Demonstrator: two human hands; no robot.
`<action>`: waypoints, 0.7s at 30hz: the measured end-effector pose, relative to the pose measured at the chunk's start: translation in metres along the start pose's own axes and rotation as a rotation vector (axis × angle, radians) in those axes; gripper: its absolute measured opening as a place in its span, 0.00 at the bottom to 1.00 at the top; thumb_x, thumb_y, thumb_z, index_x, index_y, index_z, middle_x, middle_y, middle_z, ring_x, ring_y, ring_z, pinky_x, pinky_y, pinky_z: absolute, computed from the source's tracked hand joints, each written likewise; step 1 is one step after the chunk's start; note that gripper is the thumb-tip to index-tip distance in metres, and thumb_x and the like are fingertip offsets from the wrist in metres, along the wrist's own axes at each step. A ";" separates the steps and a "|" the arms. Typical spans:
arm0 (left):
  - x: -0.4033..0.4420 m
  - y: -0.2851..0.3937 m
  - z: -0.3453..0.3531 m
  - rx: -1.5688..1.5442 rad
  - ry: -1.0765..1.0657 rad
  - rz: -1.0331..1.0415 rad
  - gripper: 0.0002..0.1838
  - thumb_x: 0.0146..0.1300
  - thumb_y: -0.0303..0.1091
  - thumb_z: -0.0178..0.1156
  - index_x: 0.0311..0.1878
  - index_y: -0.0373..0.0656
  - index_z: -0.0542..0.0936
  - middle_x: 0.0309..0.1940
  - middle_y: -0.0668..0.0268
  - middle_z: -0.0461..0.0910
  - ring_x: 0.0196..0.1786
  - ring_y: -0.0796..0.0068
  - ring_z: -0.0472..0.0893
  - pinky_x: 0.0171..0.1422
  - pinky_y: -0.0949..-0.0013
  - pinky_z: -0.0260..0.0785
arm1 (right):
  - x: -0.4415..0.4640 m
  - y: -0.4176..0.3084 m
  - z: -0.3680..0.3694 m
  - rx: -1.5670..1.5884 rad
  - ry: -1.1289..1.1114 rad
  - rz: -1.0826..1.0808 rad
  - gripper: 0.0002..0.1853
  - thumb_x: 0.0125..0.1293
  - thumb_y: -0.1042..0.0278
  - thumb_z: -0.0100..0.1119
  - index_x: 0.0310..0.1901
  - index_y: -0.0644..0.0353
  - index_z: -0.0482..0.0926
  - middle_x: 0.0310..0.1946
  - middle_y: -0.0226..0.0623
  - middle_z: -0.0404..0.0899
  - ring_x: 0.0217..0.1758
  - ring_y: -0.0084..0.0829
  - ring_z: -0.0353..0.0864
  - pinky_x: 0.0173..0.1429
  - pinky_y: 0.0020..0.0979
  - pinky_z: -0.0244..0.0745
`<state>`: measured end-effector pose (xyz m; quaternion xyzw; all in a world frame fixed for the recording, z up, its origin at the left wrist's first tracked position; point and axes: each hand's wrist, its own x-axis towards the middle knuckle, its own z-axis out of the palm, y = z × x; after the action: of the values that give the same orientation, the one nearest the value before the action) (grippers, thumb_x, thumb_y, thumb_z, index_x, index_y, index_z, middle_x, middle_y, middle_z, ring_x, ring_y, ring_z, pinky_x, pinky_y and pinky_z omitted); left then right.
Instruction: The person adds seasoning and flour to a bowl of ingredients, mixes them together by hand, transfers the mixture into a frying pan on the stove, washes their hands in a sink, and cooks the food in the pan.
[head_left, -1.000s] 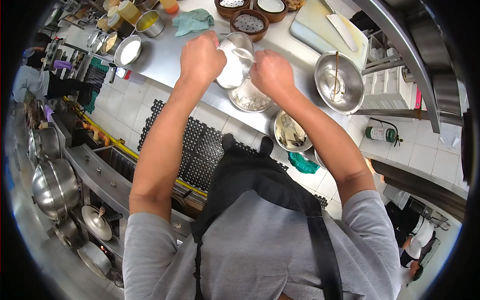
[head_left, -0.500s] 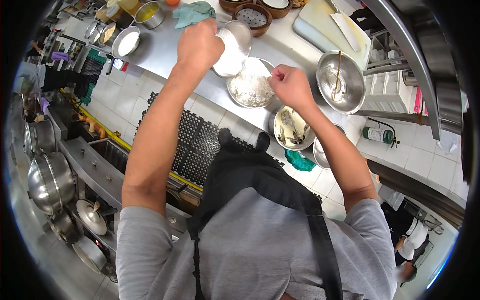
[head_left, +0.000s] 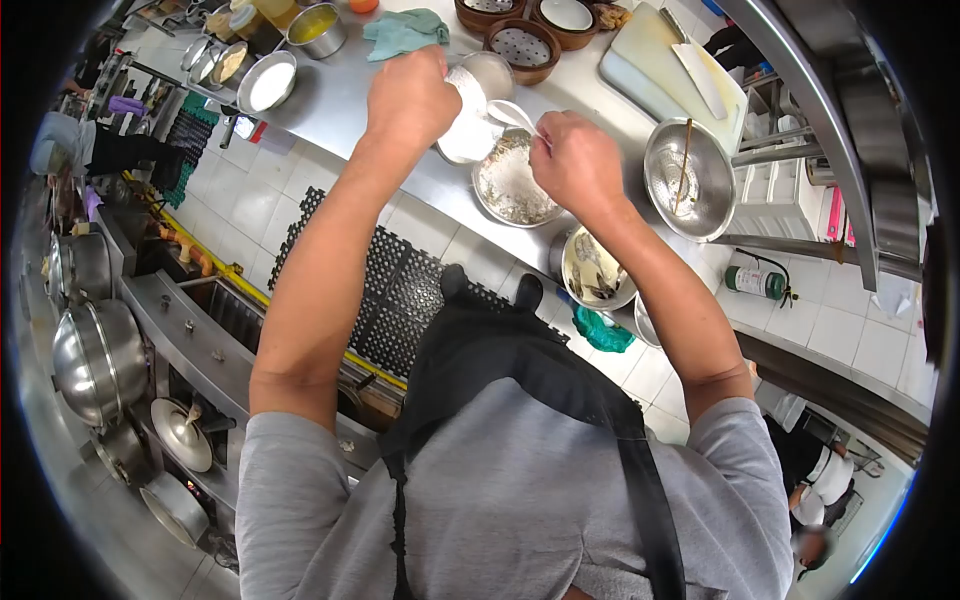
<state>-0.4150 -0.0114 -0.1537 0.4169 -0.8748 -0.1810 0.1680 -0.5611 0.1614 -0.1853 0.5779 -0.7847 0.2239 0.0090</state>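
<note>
My left hand [head_left: 412, 100] is closed at the rim of a metal bowl of white powder [head_left: 465, 135], which looks tilted; the fingertips are hidden behind the hand. Between the fingers of my right hand [head_left: 582, 162] is the handle of a white spoon [head_left: 512, 114]. Its head is at the edge between the powder bowl and a lower metal bowl [head_left: 483, 200]. That lower bowl holds pale powder over darker bits. Beside my right forearm stands a pot [head_left: 568, 285] with grey, shrimp-like pieces in pale liquid.
To the right, a steel bowl [head_left: 655, 180] holds a brown stick. Behind it, a knife [head_left: 702, 80] lies on a cutting board [head_left: 625, 80]. Wooden-rimmed bowls [head_left: 552, 55] and a green cloth [head_left: 408, 35] sit at the back. Another person [head_left: 825, 475] is at lower right.
My right hand has turned, and the spoon has come up from the lower bowl toward the powder bowl. My left hand stays at its bowl. The whole view has shifted slightly.
</note>
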 end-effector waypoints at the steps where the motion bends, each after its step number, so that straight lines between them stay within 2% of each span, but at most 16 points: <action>1: 0.000 0.000 -0.001 -0.013 0.004 0.009 0.11 0.56 0.27 0.61 0.42 0.38 0.84 0.38 0.44 0.86 0.45 0.41 0.86 0.53 0.48 0.78 | 0.003 -0.005 0.002 0.006 0.011 -0.008 0.06 0.60 0.69 0.61 0.32 0.63 0.80 0.33 0.51 0.82 0.39 0.53 0.84 0.46 0.51 0.80; 3: -0.001 -0.001 -0.003 -0.039 0.008 0.027 0.10 0.56 0.28 0.62 0.41 0.36 0.82 0.36 0.41 0.85 0.44 0.38 0.85 0.51 0.47 0.77 | 0.009 -0.012 0.011 0.017 0.031 -0.019 0.06 0.60 0.69 0.60 0.32 0.64 0.80 0.33 0.51 0.83 0.38 0.54 0.84 0.46 0.52 0.80; 6: -0.001 -0.001 -0.004 -0.089 0.022 0.055 0.10 0.55 0.28 0.62 0.40 0.35 0.82 0.36 0.42 0.85 0.43 0.37 0.85 0.51 0.47 0.77 | 0.016 -0.012 0.031 0.018 -0.082 0.068 0.08 0.58 0.69 0.61 0.34 0.66 0.83 0.35 0.54 0.85 0.38 0.55 0.85 0.45 0.51 0.80; 9: -0.001 0.002 -0.003 -0.113 -0.009 0.075 0.09 0.54 0.27 0.62 0.39 0.35 0.82 0.36 0.42 0.85 0.43 0.38 0.85 0.51 0.48 0.77 | 0.023 -0.005 0.043 0.306 -0.298 0.328 0.11 0.59 0.67 0.64 0.37 0.67 0.85 0.33 0.50 0.85 0.35 0.49 0.85 0.42 0.46 0.79; 12: 0.003 -0.001 0.003 -0.120 -0.032 0.081 0.09 0.54 0.27 0.62 0.39 0.35 0.82 0.36 0.42 0.85 0.44 0.38 0.85 0.51 0.48 0.77 | 0.021 0.005 0.041 0.899 -0.417 0.787 0.11 0.60 0.65 0.68 0.37 0.67 0.87 0.29 0.39 0.83 0.30 0.36 0.80 0.37 0.41 0.75; 15: 0.008 -0.001 0.006 -0.096 -0.069 0.065 0.11 0.56 0.26 0.60 0.42 0.39 0.85 0.37 0.46 0.87 0.45 0.41 0.87 0.52 0.48 0.79 | 0.007 0.005 0.024 0.970 -0.336 0.918 0.10 0.60 0.65 0.70 0.33 0.64 0.87 0.25 0.32 0.80 0.27 0.27 0.73 0.35 0.36 0.72; 16: 0.009 -0.001 0.007 -0.100 -0.064 0.060 0.11 0.56 0.26 0.60 0.42 0.39 0.85 0.38 0.46 0.87 0.45 0.41 0.87 0.52 0.48 0.78 | 0.002 0.010 0.021 0.937 -0.315 0.917 0.09 0.59 0.66 0.70 0.33 0.64 0.86 0.26 0.29 0.81 0.27 0.26 0.73 0.34 0.34 0.71; 19: 0.012 0.000 0.011 -0.112 -0.050 0.041 0.10 0.56 0.26 0.60 0.42 0.40 0.84 0.38 0.45 0.87 0.45 0.41 0.87 0.52 0.48 0.78 | -0.020 0.028 0.010 0.721 -0.308 0.659 0.11 0.60 0.65 0.70 0.36 0.65 0.87 0.31 0.33 0.83 0.29 0.26 0.74 0.34 0.32 0.70; 20: 0.013 0.000 0.013 -0.115 -0.042 0.030 0.10 0.56 0.26 0.60 0.42 0.39 0.84 0.38 0.45 0.87 0.45 0.41 0.86 0.52 0.47 0.78 | -0.031 0.030 0.003 0.550 -0.285 0.556 0.09 0.60 0.68 0.67 0.36 0.66 0.84 0.33 0.41 0.83 0.32 0.35 0.80 0.36 0.37 0.75; 21: 0.013 -0.001 0.014 -0.116 -0.034 0.016 0.10 0.56 0.26 0.60 0.41 0.39 0.84 0.37 0.44 0.87 0.45 0.41 0.86 0.52 0.47 0.78 | -0.040 0.028 0.003 0.338 -0.188 0.375 0.08 0.60 0.68 0.66 0.36 0.65 0.83 0.33 0.42 0.83 0.32 0.39 0.81 0.37 0.40 0.76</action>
<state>-0.4283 -0.0194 -0.1642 0.3962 -0.8689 -0.2370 0.1785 -0.5727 0.2028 -0.2087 0.4338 -0.8270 0.2949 -0.2021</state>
